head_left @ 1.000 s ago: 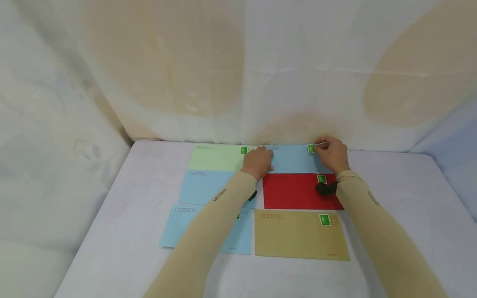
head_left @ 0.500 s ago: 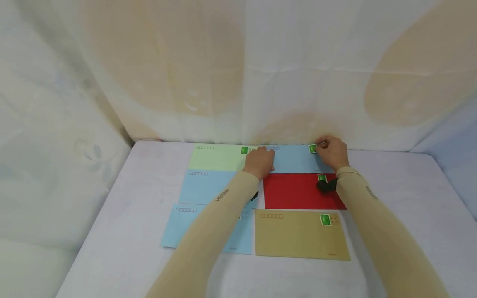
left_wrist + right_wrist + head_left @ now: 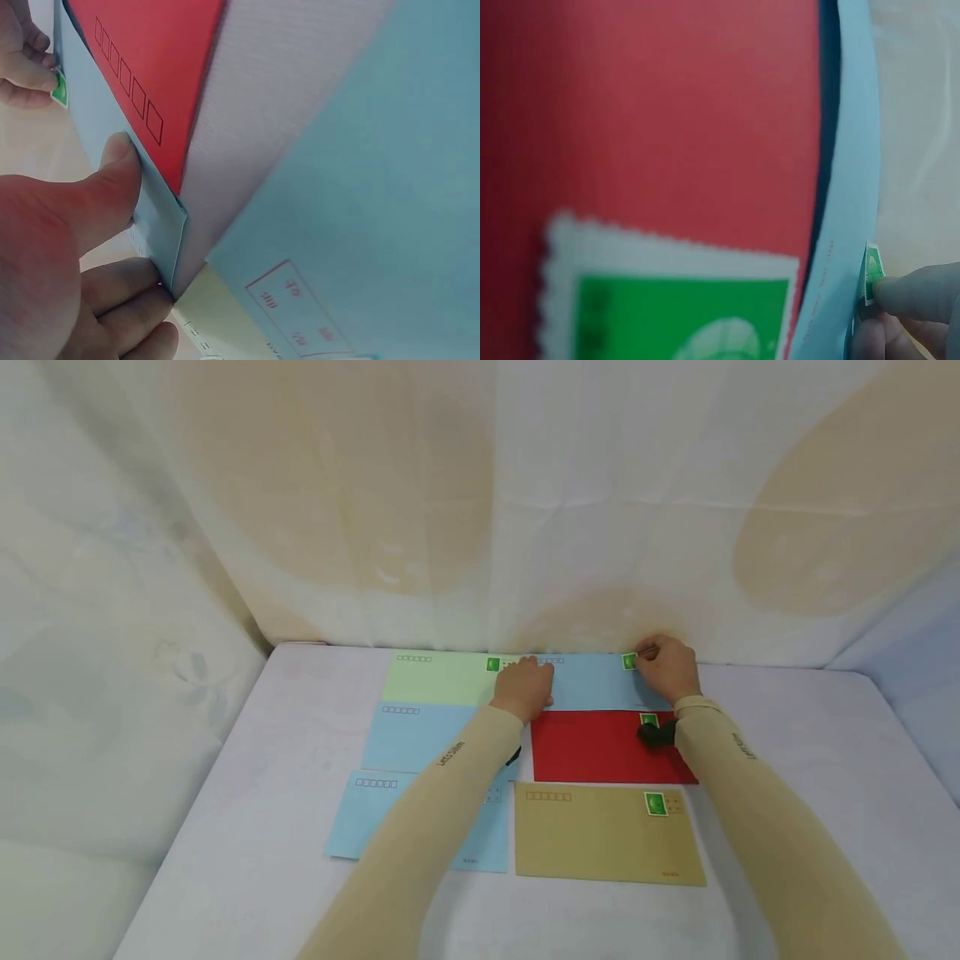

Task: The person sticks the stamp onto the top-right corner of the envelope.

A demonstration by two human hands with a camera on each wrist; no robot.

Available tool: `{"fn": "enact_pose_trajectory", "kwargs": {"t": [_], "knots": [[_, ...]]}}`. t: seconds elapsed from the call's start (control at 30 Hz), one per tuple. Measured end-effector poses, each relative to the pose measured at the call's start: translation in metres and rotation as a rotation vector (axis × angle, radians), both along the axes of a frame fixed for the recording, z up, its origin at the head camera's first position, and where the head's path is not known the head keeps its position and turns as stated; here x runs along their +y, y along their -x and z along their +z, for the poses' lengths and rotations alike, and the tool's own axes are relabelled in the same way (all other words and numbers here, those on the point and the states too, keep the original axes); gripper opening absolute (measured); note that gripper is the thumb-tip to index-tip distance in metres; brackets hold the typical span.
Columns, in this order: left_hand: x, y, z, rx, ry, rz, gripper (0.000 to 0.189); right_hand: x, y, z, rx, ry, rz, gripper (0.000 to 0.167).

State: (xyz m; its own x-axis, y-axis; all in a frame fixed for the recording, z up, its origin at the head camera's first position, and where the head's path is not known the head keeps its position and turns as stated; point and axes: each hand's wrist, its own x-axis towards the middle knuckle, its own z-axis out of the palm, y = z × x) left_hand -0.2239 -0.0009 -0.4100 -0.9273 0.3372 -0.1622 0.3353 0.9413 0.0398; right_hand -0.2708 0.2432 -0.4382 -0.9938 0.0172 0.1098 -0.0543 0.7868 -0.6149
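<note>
In the head view, my left hand (image 3: 522,687) lies over the left end of the back-row blue envelope (image 3: 588,682). Its thumb and curled fingers hold that end in the left wrist view. At the envelope's upper right part, my right hand (image 3: 667,667) pinches a small green stamp (image 3: 629,662) with white edges. The right wrist view shows the thumb on the stamp (image 3: 874,274), against the blue envelope (image 3: 853,150); the hand's other fingers are partly hidden. Just in front lies a red envelope (image 3: 588,745) with its own green stamp (image 3: 648,720), partly covered by a black wrist device.
To the left lie a pale green envelope (image 3: 438,678) with a green stamp (image 3: 492,665) and two blue envelopes, one in the middle row (image 3: 420,739) and one in front (image 3: 352,818). A tan stamped envelope (image 3: 600,843) is front right. Behind the table hangs a cloth (image 3: 600,510).
The stamp has shifted slightly to the right at the blue envelope's corner, with the right hand still pinching it. The left hand stays on the envelope's left end.
</note>
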Motion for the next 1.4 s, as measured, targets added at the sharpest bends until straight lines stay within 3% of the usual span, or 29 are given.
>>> {"fn": "enact_pose_trajectory", "kwargs": {"t": [0.5,1.1,1.4], "knots": [[0.002,0.003,-0.002,-0.012,0.002,0.006,0.042,0.0,0.006,-0.006,-0.042,-0.015,-0.021,0.023],[0.003,0.004,-0.001,0.004,0.0,0.004,0.041,-0.002,0.004,0.001,-0.056,-0.04,-0.017,0.025],[0.003,0.006,-0.003,0.001,-0.008,0.004,0.04,-0.001,0.001,0.007,-0.01,-0.038,-0.015,0.025]]}}
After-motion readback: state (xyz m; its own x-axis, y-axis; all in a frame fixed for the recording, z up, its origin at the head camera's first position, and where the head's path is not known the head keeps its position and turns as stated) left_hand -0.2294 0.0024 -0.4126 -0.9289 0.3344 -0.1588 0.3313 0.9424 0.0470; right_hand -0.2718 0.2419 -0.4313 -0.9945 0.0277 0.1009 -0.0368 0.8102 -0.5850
